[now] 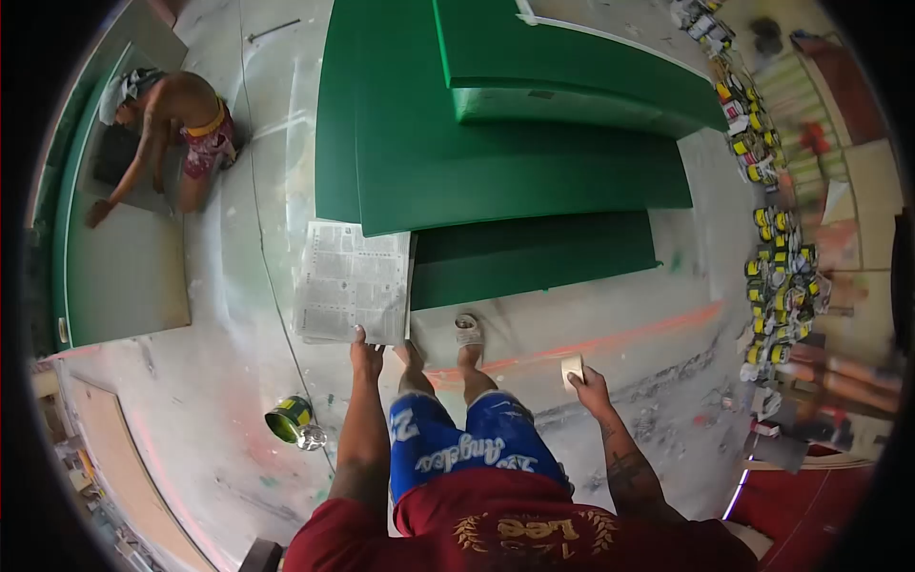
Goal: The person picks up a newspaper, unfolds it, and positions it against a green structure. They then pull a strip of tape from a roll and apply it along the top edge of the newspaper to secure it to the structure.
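My left hand (366, 357) grips the near edge of a stack of newspaper (351, 286), thumb on top and fingers under it. The newspaper's far edge meets the green painted furniture (524, 172), a large piece with stepped panels. Off to the right, my right hand (590, 389) is closed around a roll of cream masking tape (572, 368). A lower green panel (534, 257) lies beside the newspaper.
An open paint can (289, 419) with green paint stands on the floor at left, beside a cord (262, 234). Another person (186, 119) kneels at a green panel (129, 276). Several paint cans (782, 276) line the right side.
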Demonstrator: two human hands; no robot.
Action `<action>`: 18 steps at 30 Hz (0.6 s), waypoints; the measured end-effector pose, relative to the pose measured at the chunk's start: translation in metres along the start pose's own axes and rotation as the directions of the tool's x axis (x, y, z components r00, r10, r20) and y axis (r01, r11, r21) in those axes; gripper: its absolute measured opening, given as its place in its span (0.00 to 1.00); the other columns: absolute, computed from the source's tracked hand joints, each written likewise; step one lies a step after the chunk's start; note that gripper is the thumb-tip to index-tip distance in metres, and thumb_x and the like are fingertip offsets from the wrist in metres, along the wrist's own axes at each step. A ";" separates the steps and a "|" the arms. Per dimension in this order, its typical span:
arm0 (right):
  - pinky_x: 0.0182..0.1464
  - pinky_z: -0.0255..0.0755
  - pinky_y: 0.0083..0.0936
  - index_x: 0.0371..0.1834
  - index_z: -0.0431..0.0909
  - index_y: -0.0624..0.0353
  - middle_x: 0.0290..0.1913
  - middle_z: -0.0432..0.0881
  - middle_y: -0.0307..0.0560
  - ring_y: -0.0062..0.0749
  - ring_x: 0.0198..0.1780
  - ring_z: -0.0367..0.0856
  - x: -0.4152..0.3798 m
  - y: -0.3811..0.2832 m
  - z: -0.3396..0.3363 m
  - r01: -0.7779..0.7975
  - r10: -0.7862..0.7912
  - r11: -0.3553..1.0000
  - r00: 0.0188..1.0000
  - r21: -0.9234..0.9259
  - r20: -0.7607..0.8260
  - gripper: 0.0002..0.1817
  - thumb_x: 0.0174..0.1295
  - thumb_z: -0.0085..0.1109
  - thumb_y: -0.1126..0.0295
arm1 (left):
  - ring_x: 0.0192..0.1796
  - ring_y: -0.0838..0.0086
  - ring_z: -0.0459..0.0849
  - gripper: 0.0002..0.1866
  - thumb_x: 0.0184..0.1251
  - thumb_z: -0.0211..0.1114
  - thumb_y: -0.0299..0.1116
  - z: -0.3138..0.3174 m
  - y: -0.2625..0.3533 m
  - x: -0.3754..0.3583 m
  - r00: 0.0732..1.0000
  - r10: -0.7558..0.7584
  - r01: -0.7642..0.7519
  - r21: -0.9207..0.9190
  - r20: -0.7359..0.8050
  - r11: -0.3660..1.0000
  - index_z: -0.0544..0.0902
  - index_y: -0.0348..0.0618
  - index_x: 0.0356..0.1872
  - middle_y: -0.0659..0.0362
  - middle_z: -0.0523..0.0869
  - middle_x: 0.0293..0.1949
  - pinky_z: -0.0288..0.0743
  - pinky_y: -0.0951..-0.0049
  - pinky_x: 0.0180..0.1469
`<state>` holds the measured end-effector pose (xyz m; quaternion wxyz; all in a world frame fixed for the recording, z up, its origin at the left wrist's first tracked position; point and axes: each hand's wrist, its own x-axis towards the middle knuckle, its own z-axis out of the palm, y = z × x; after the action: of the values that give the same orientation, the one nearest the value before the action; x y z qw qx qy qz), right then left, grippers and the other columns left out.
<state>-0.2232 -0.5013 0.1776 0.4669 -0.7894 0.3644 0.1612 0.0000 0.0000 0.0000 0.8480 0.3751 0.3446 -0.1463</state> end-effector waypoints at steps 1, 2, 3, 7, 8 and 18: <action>0.60 0.76 0.27 0.62 0.83 0.62 0.52 0.90 0.48 0.27 0.56 0.85 -0.008 -0.011 -0.010 0.043 -0.041 0.996 0.999 -0.072 0.029 0.17 0.74 0.65 0.67 | 0.81 0.48 0.62 0.43 0.77 0.68 0.48 -0.005 -0.018 -0.013 0.988 -0.102 0.101 -0.014 -0.116 0.995 0.54 0.54 0.84 0.54 0.57 0.84 0.62 0.33 0.74; 0.55 0.77 0.27 0.60 0.83 0.65 0.48 0.90 0.45 0.23 0.51 0.83 -0.019 -0.019 -0.018 0.078 -0.070 0.987 0.996 -0.140 0.061 0.17 0.74 0.65 0.67 | 0.79 0.47 0.67 0.41 0.78 0.67 0.46 -0.013 -0.037 -0.029 0.950 -0.209 0.207 -0.034 -0.230 0.978 0.54 0.52 0.83 0.54 0.61 0.82 0.65 0.36 0.73; 0.55 0.77 0.27 0.60 0.83 0.65 0.48 0.90 0.45 0.23 0.51 0.83 0.091 -0.097 0.078 0.167 -0.164 0.982 0.985 -0.084 0.045 0.17 0.74 0.65 0.67 | 0.79 0.47 0.67 0.41 0.78 0.67 0.46 -0.001 0.051 0.106 0.977 -0.117 0.117 -0.014 -0.178 0.993 0.54 0.52 0.83 0.54 0.61 0.82 0.65 0.36 0.73; 0.53 0.77 0.26 0.58 0.83 0.66 0.46 0.89 0.44 0.22 0.49 0.83 0.058 -0.124 0.081 0.069 -0.058 0.995 0.987 -0.069 0.151 0.17 0.74 0.65 0.65 | 0.76 0.47 0.70 0.42 0.74 0.68 0.41 -0.027 -0.032 0.068 0.891 -0.313 0.388 0.193 -0.329 0.901 0.55 0.47 0.83 0.45 0.64 0.79 0.72 0.38 0.65; 0.54 0.76 0.26 0.58 0.83 0.66 0.47 0.90 0.46 0.22 0.50 0.84 0.061 -0.139 0.103 0.075 -0.065 0.996 0.982 -0.049 0.178 0.17 0.75 0.65 0.65 | 0.75 0.47 0.71 0.40 0.75 0.67 0.43 -0.018 -0.018 0.066 0.871 -0.289 0.419 0.293 -0.398 0.859 0.58 0.44 0.82 0.44 0.64 0.79 0.74 0.40 0.65; 0.45 0.70 0.16 0.61 0.82 0.63 0.43 0.83 0.31 0.13 0.42 0.75 0.074 -0.248 0.286 -0.118 -0.065 0.913 0.903 0.390 0.425 0.14 0.79 0.58 0.70 | 0.46 0.76 0.85 0.18 0.82 0.64 0.43 0.113 0.052 -0.044 0.984 -0.008 -0.089 0.532 0.177 0.842 0.85 0.35 0.54 0.59 0.90 0.44 0.79 0.74 0.52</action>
<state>0.0318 -0.2140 0.1407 0.6870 -0.6146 0.2894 0.2579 0.0484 -0.0482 0.1124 0.7384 0.5909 0.2070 -0.2507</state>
